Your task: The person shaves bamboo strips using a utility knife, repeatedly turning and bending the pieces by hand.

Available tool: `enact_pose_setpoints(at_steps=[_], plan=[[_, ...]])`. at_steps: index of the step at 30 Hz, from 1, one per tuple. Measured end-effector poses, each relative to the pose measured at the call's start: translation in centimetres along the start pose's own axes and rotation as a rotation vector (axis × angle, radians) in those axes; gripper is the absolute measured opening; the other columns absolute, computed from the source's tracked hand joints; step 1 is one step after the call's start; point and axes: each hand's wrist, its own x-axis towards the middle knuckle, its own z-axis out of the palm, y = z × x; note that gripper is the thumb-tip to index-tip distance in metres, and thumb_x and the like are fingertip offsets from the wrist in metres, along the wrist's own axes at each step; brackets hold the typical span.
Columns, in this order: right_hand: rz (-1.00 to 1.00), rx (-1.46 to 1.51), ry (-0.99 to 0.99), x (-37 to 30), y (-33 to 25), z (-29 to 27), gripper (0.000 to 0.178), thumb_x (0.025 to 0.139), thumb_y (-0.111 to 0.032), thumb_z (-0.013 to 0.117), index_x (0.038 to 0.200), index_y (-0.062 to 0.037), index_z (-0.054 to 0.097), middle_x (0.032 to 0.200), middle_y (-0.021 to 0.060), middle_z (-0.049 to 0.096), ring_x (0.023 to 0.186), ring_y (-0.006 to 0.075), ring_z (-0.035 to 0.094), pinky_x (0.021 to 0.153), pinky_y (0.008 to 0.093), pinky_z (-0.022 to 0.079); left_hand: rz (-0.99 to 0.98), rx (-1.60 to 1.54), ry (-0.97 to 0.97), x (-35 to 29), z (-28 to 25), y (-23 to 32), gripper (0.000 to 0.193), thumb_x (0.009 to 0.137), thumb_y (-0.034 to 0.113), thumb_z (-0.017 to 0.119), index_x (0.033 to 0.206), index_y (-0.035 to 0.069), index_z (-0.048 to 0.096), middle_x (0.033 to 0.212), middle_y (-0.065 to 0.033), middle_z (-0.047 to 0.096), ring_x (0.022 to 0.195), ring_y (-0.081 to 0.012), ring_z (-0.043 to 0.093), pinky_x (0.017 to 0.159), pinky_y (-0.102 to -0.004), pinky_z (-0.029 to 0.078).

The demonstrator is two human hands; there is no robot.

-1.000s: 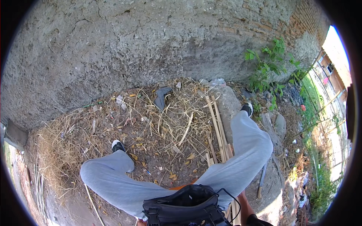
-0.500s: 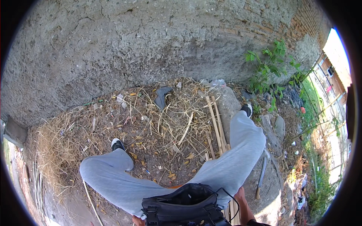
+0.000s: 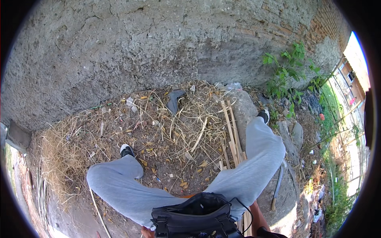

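Observation:
Both my hands are low in the head view, beside a black bag [image 3: 190,219] that hangs open-topped at my lap. Only a small part of my left hand [image 3: 147,231] shows at the bag's left side, under my grey-trousered thigh; its fingers are hidden. My right hand [image 3: 254,207] reaches down past my right thigh, close to a bundle of pale wooden strips [image 3: 231,131]. The thigh covers its fingers, so I cannot tell whether it touches the strips. These strips run beneath my right leg and reappear beside the bag.
A long-bladed knife [image 3: 278,184] with a wooden handle lies on the stone slab at right. Ahead stands a rough wall [image 3: 158,47]. Dry shavings [image 3: 194,123], leaves and a dark cloth-like scrap [image 3: 173,102] litter the ground. A green plant [image 3: 287,71] grows by the wall.
The whole view has shifted slightly, so most things sit a little further right and lower. My right forearm shows slightly lower; both hands stay beside the bag.

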Motion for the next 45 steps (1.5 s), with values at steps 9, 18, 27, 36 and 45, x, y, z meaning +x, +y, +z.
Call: enact_pose_setpoints(at_steps=[9, 18, 27, 36, 45], plan=[[0.100, 0.019, 0.058, 1.5, 0.2, -0.7, 0.038, 0.084, -0.037, 0.064, 0.101, -0.0040, 0.069, 0.094, 0.0177, 0.070, 0.087, 0.0347, 0.067, 0.073, 0.0448, 0.052, -0.019, 0.011, 0.011, -0.5, 0.2, -0.7, 0.020, 0.088, 0.008, 0.056, 0.105, -0.002, 0.057, 0.068, -0.0151, 0.060, 0.060, -0.0268, 0.060, 0.053, -0.0405, 0.046], [-0.058, 0.101, -0.143, 1.4, -3.3, 1.1, 0.033, 0.085, -0.033, 0.065, 0.098, -0.0024, 0.069, 0.088, 0.0137, 0.070, 0.082, 0.0283, 0.066, 0.070, 0.0403, 0.051, -0.020, -0.002, 0.021, 0.2, 1.3, 0.8, 0.020, 0.089, 0.008, 0.056, 0.106, -0.002, 0.058, 0.069, -0.0158, 0.062, 0.061, -0.0278, 0.062, 0.054, -0.0406, 0.048], [-0.083, 0.136, -0.221, 1.4, -4.6, 0.2, 0.029, 0.086, -0.029, 0.066, 0.094, -0.0009, 0.069, 0.082, 0.0098, 0.069, 0.077, 0.0219, 0.065, 0.067, 0.0358, 0.050, -0.026, 0.012, 0.016, 0.6, 2.3, 1.4, 0.021, 0.090, 0.008, 0.056, 0.108, -0.002, 0.059, 0.069, -0.0166, 0.063, 0.062, -0.0287, 0.064, 0.056, -0.0407, 0.049], [0.282, 0.127, -0.344, -1.5, -6.1, -6.9, 0.023, 0.086, -0.022, 0.069, 0.087, 0.0007, 0.069, 0.072, 0.0033, 0.066, 0.067, 0.0120, 0.060, 0.062, 0.0291, 0.049, 0.017, 0.032, 0.045, -0.4, 1.2, -0.5, 0.021, 0.091, 0.009, 0.055, 0.109, -0.002, 0.059, 0.070, -0.0173, 0.064, 0.063, -0.0296, 0.065, 0.057, -0.0408, 0.050], [0.390, -0.164, 0.027, -4.5, 0.2, -26.9, 0.043, 0.057, -0.022, 0.095, 0.075, 0.0004, 0.062, 0.065, 0.0066, 0.065, 0.054, 0.0138, 0.061, 0.050, 0.0296, 0.048, 0.527, 0.343, 0.398, 0.8, -2.1, 2.9, 0.020, 0.093, 0.012, 0.054, 0.102, -0.004, 0.061, 0.067, -0.0175, 0.065, 0.060, -0.0286, 0.066, 0.055, -0.0402, 0.050]])
